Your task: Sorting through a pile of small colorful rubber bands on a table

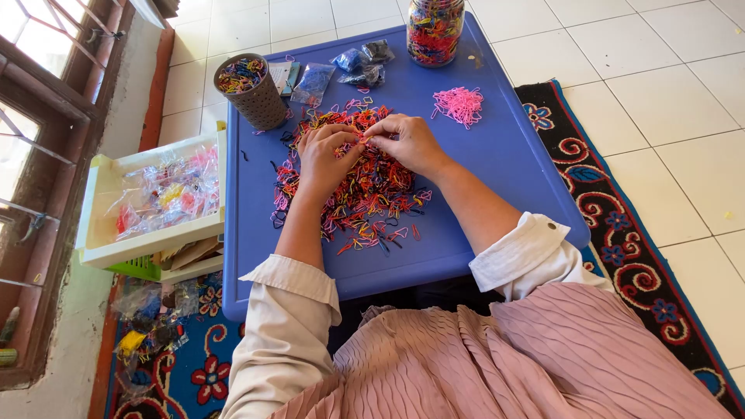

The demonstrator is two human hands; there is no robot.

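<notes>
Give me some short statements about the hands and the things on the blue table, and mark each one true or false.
1. Both hands, the left hand and the right hand, rest on the pile of mixed-colour elastic bands. True.
2. The pink bands lie mixed into the big pile. False: they form a separate small heap to its right.
3. The grey mesh cup is empty. False: it holds coloured bands.
4. A clear jar full of bands stands at the far edge of the blue table. True.
5. The cream tray stands on the table. False: it stands beside it, on the left.
</notes>
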